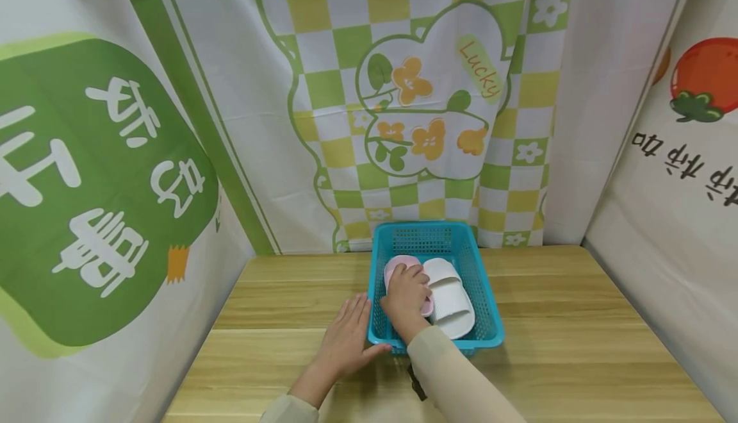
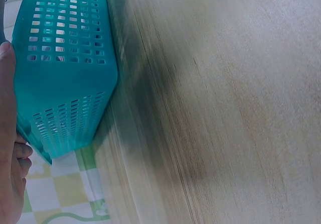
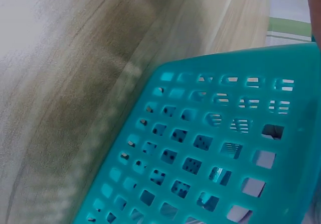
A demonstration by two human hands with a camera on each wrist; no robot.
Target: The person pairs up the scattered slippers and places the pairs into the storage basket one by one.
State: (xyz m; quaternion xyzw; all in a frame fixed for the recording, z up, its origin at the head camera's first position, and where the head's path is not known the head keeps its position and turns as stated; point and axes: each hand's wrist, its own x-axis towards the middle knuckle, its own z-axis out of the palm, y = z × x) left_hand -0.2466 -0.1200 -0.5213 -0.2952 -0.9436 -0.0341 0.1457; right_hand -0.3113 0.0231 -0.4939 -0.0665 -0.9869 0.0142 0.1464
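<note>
A turquoise plastic basket (image 1: pixel 494 320) with latticed walls stands on the wooden table. Inside it lie a pink slipper (image 1: pixel 401 261) on the left and a white slipper (image 1: pixel 451 298) on the right, side by side. My right hand (image 1: pixel 408 295) reaches over the front rim and grips the pink slipper, fingers bent over it and covering its middle. My left hand (image 1: pixel 346 340) touches the basket's front left corner, fingers stretched along the left wall and thumb spread toward the front rim. The right wrist view shows mainly the basket's wall (image 3: pixel 225 63), so the right fingers are hidden there.
The wooden table (image 1: pixel 565 333) extends to both sides of the basket. A checkered cloth (image 1: pixel 328 90) hangs right behind the basket. Printed white cloths enclose the left and right sides. A dark strap (image 1: pixel 416 382) hangs below my right forearm.
</note>
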